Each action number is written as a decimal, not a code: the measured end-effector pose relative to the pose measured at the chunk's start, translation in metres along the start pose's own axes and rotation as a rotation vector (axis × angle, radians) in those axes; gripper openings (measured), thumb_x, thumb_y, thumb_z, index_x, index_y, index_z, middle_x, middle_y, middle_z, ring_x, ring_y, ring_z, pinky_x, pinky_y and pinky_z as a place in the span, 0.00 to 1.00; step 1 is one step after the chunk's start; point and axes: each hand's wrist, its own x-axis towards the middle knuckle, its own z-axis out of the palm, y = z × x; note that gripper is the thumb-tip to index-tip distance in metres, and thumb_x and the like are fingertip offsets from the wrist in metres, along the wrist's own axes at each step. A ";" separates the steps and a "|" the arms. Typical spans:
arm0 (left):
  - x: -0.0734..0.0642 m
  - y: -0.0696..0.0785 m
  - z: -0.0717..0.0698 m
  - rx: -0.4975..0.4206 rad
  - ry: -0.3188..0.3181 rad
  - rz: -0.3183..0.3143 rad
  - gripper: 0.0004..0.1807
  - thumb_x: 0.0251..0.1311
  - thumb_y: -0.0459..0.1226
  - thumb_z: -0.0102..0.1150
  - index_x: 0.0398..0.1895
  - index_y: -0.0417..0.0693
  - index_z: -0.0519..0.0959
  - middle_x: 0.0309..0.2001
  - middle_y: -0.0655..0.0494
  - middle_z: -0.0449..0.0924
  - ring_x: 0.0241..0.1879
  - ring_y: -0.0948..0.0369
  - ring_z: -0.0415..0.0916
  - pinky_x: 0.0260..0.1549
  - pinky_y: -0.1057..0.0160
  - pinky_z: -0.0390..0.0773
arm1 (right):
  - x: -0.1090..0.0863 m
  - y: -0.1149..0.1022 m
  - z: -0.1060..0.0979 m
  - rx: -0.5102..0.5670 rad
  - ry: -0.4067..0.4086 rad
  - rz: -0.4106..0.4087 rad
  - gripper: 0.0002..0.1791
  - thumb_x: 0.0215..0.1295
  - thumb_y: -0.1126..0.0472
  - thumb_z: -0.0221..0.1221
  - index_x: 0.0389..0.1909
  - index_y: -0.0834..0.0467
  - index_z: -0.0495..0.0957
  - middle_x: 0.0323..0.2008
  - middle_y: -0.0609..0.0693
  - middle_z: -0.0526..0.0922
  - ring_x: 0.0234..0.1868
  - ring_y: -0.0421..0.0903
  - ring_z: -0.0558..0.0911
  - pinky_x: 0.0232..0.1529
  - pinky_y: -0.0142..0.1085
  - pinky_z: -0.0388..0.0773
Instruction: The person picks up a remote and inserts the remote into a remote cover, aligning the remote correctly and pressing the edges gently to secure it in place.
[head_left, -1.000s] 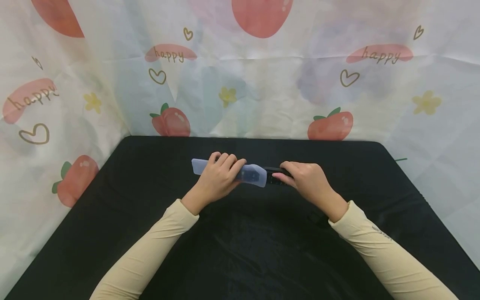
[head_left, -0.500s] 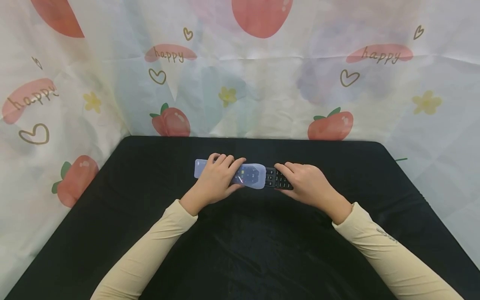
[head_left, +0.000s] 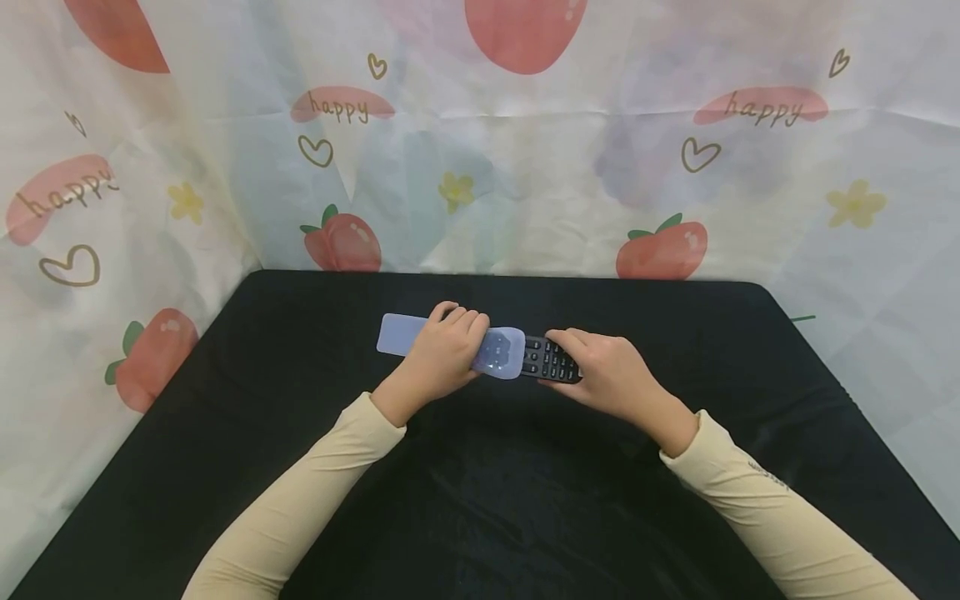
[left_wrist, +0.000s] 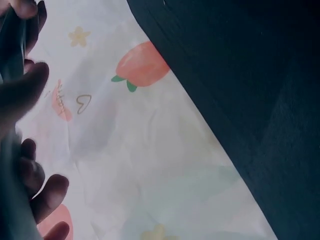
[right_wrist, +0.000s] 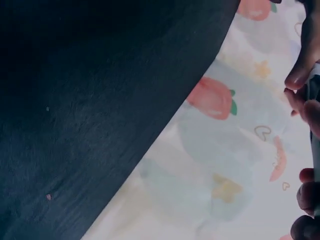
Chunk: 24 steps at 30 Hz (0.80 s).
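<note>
A black remote control (head_left: 551, 359) lies partly inside a translucent bluish sleeve-like cover (head_left: 501, 353), held above the table with its buttons facing up. Its right end sticks out of the cover. My left hand (head_left: 444, 350) grips the cover around its middle, and the cover's left end extends past the fingers. At the bare end, my right hand (head_left: 611, 373) pinches the remote with the thumb on top. Both wrist views catch only dark, partial fingers and a slice of the held items at the edge.
A black cloth-covered table (head_left: 480, 500) lies below the hands. Behind it and to the sides hangs a pale curtain (head_left: 540, 183) printed with red fruit, flowers and hearts.
The remote and cover have rolled so that the buttons now face the camera. Both have shifted slightly left lately, and my right thumb now lies over the button side.
</note>
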 end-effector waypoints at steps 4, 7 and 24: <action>0.002 0.004 0.002 0.007 0.048 -0.022 0.26 0.38 0.43 0.75 0.37 0.43 0.72 0.33 0.53 0.79 0.38 0.57 0.77 0.51 0.56 0.71 | 0.002 -0.002 -0.001 -0.016 0.012 -0.009 0.31 0.34 0.58 0.76 0.42 0.64 0.76 0.30 0.55 0.83 0.24 0.45 0.80 0.25 0.38 0.79; 0.003 0.006 0.004 0.022 0.086 -0.042 0.21 0.40 0.41 0.72 0.36 0.44 0.73 0.32 0.53 0.79 0.37 0.57 0.77 0.50 0.57 0.71 | 0.003 -0.004 0.000 0.025 -0.002 0.011 0.30 0.35 0.59 0.76 0.42 0.65 0.75 0.30 0.55 0.84 0.24 0.44 0.80 0.26 0.38 0.79; 0.010 -0.001 0.003 0.064 0.125 -0.071 0.18 0.40 0.37 0.70 0.37 0.46 0.75 0.34 0.54 0.80 0.38 0.56 0.76 0.53 0.53 0.70 | 0.011 -0.010 0.002 0.035 -0.033 0.012 0.32 0.39 0.54 0.73 0.45 0.65 0.73 0.32 0.54 0.83 0.23 0.41 0.78 0.23 0.35 0.77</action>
